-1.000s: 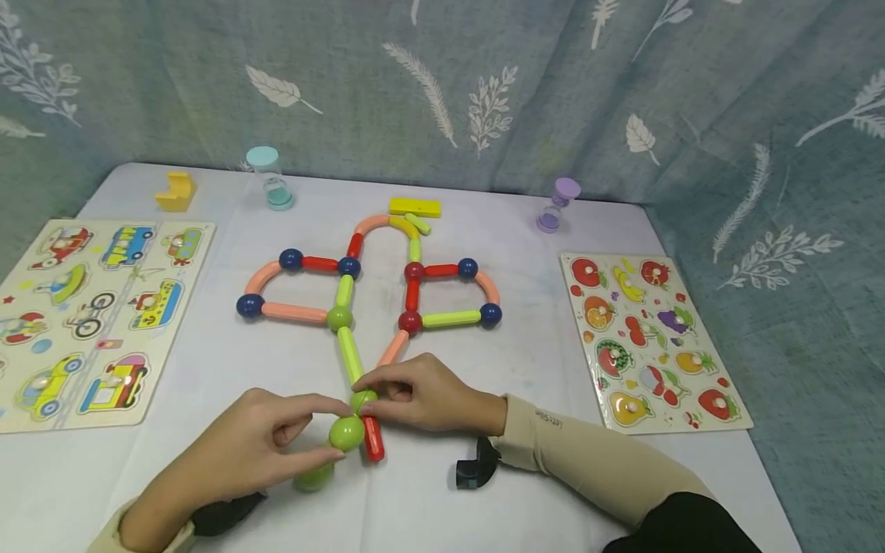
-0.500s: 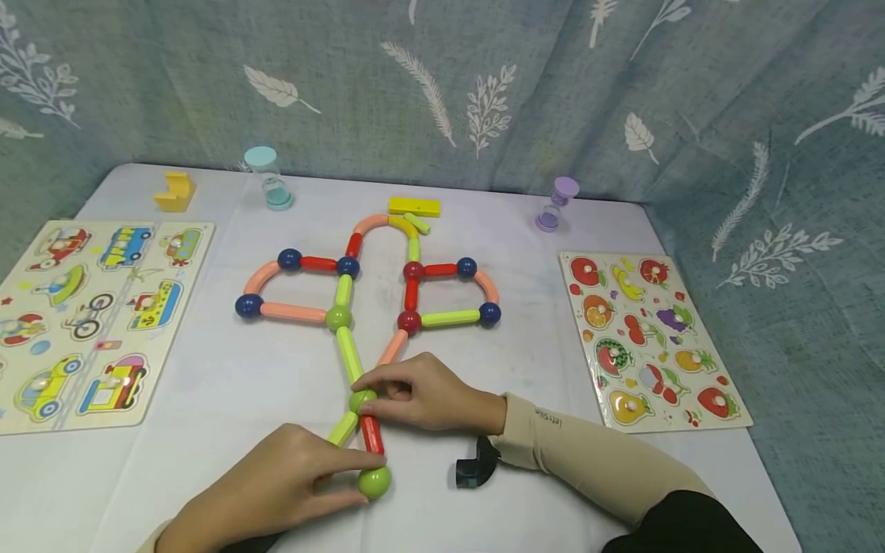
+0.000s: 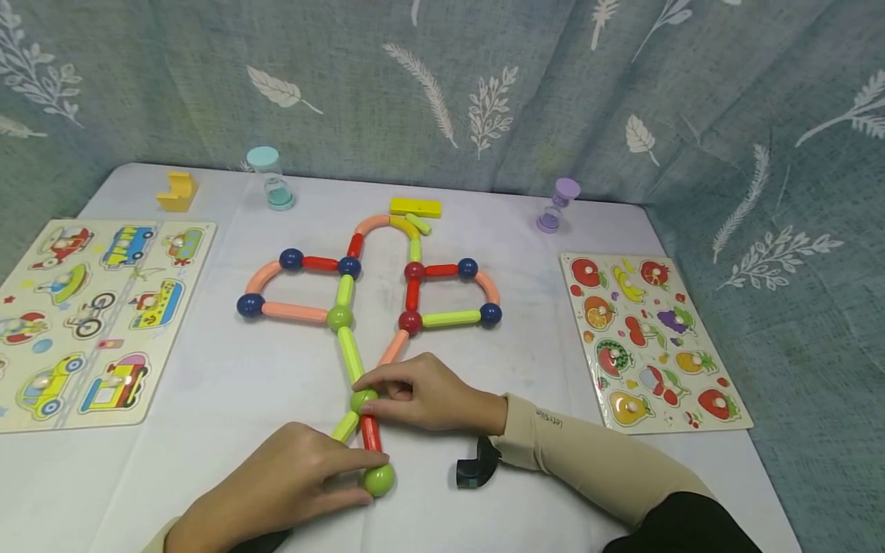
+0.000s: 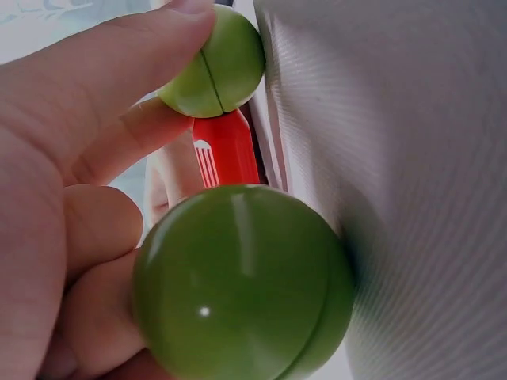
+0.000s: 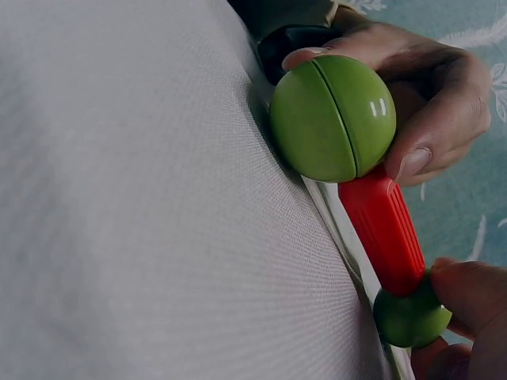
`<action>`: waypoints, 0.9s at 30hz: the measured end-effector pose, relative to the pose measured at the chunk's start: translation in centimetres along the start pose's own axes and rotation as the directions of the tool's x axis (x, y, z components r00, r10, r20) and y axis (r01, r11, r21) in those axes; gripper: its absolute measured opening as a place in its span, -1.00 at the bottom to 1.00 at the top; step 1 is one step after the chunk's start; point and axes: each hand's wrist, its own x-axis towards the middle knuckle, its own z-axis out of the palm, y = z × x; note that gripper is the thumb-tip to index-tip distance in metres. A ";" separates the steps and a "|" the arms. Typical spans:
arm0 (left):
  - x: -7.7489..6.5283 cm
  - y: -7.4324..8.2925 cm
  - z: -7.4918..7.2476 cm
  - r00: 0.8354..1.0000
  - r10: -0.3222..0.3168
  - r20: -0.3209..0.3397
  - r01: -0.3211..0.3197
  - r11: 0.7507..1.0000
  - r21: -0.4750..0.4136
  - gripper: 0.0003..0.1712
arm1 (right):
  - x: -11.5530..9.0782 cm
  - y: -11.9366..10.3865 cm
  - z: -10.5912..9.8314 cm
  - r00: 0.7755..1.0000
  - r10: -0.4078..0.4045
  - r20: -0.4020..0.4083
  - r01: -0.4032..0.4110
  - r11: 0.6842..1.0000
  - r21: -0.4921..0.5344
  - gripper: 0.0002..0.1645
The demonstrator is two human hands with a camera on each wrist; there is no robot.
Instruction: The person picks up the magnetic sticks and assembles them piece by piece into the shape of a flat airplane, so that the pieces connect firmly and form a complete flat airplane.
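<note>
My left hand [image 3: 283,476] pinches a light green ball [image 3: 379,480] between thumb and fingers, at the near end of a red stick [image 3: 371,435]. With thumb and index finger my right hand [image 3: 432,395] holds another green ball [image 3: 361,400] at the red stick's far end. In the right wrist view the red stick [image 5: 384,233] joins both balls close over the cloth. A yellow-green stick [image 3: 346,426] runs from the right hand's ball under my left hand. A third green ball [image 4: 245,285] sits beneath the left palm, hidden in the head view.
Beyond the hands lies a flat figure of sticks and balls, with blue balls [image 3: 250,306] and red balls [image 3: 410,321]. A vehicle puzzle board [image 3: 155,361] is left, a fruit puzzle board [image 3: 601,407] right. Two sand timers [image 3: 279,192] [image 3: 549,219] and yellow blocks [image 3: 415,207] stand behind.
My left hand has brought its green ball from beside the right hand's ball down and right to the red stick's near end. The right hand has stayed in place.
</note>
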 end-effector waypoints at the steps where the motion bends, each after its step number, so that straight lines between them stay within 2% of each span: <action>1: 0.0 0.0 0.0 1.000 0.002 0.001 -0.002 1.000 0.002 -0.68 | 0.0 0.0 0.0 1.000 0.000 0.000 0.000 1.000 -0.001 -0.60; 9: 0.0 0.0 -0.3 1.000 -0.003 0.008 0.003 1.000 -0.017 -0.69 | 0.0 -0.2 -0.1 1.000 -0.004 0.001 0.004 1.000 -0.001 -0.61; 13: -0.1 -0.2 -1.1 0.999 -0.032 -0.005 0.032 0.999 -0.033 -0.68 | 0.1 -0.2 -0.1 1.000 -0.018 -0.004 0.018 1.000 -0.001 -0.62; 16: -0.2 -0.7 -2.3 0.996 -0.084 -0.037 0.084 0.996 -0.003 -0.70 | 0.1 -0.2 -0.2 1.000 -0.025 -0.007 0.025 1.000 -0.003 -0.62; 21: -0.1 -2.5 -5.1 0.973 -0.209 -0.096 0.218 0.970 0.106 -0.77 | 0.1 -0.1 -0.3 1.000 -0.019 -0.020 0.019 1.000 0.002 -0.62; 24: -0.4 -3.4 -6.1 0.956 -0.280 -0.082 0.290 0.941 0.173 -0.78 | 0.1 -0.1 -0.3 0.999 -0.020 -0.027 0.021 1.000 0.021 -0.61; 26: -1.2 -3.4 -6.2 0.941 -0.334 -0.056 0.339 0.927 0.160 -0.79 | 0.0 -0.1 -0.4 0.999 -0.019 -0.043 0.020 0.999 0.039 -0.62; 27: -1.8 -3.3 -6.1 0.926 -0.375 -0.036 0.377 0.916 0.140 -0.79 | 0.0 -0.6 -0.7 0.998 -0.015 -0.054 0.018 0.999 0.051 -0.63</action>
